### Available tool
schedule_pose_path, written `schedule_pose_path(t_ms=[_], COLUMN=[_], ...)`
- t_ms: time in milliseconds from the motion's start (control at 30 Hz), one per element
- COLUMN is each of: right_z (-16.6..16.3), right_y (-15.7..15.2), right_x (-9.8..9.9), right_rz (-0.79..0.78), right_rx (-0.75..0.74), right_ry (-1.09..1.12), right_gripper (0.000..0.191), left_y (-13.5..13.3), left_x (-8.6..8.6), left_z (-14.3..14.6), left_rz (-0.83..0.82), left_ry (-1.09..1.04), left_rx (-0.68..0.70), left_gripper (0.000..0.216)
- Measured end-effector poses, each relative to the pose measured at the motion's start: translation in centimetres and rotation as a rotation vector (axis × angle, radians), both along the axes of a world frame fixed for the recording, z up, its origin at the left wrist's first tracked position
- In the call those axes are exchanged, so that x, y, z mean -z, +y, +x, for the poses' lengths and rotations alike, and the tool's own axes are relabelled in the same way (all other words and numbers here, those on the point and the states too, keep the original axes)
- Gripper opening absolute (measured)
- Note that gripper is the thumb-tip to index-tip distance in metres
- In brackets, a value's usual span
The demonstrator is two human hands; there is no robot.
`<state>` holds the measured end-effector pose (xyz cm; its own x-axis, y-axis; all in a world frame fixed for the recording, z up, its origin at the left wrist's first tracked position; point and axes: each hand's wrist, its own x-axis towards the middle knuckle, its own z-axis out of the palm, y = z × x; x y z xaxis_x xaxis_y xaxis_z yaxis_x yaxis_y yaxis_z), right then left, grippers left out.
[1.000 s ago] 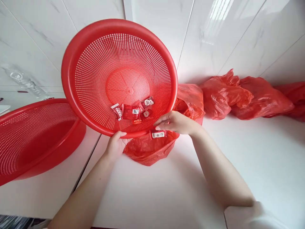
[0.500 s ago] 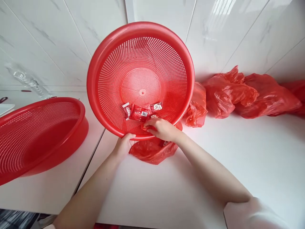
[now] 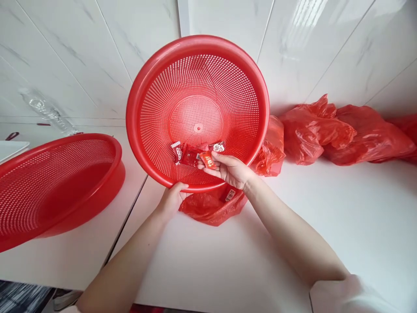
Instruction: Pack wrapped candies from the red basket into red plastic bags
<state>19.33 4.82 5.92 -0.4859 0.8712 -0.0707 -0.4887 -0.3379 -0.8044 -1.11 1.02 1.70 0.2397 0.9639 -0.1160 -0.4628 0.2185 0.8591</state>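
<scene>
Candy [image 3: 209,161] in right hand [image 3: 233,170], thumb above and fingers beneath nearly together on it, over other sweets [image 3: 177,152] inside the tilted basket [image 3: 195,44]. At the basket's near rim, left hand [image 3: 173,198], thumb clamped over the edge, fingers mostly hidden. Below the basket, open bag [image 3: 208,212]; to its right, bulging bags [image 3: 309,134]; to its left, second basket [image 3: 97,217].

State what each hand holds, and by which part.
Left hand: the basket, by its near rim. Right hand: an orange packet, by its upper right corner.
</scene>
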Motion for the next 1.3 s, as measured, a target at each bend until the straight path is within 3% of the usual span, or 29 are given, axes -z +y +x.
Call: schedule_pose_path(t_ms=[433, 867, 1067, 1300], right_z=[0.44, 0.64, 0.82, 0.95], right_y=[-0.53, -0.52, -0.72, -0.55], right_x=[0.00, -0.45, -0.74, -0.76], right_rz=[0.162, 0.133, 0.251, 0.226], right_rx=[0.016, 0.121, 0.098, 0.084], right_ry=[-0.172, -0.250, -0.312, -0.279], right_gripper=[0.026, 0.027, 0.031, 0.034], left_y=[0.45, 0.58, 0.52, 0.33], left_x=[-0.04, 0.47, 0.24, -0.37], left_z=[-0.15, -0.42, -0.36, 0.03], left_rz=[-0.038, -0.063, -0.068, -0.049], left_ry=[-0.006, 0.000, 0.014, -0.009], left_rx=[-0.037, -0.042, -0.051, -0.049], left_gripper=[0.045, 0.041, 0.037, 0.036])
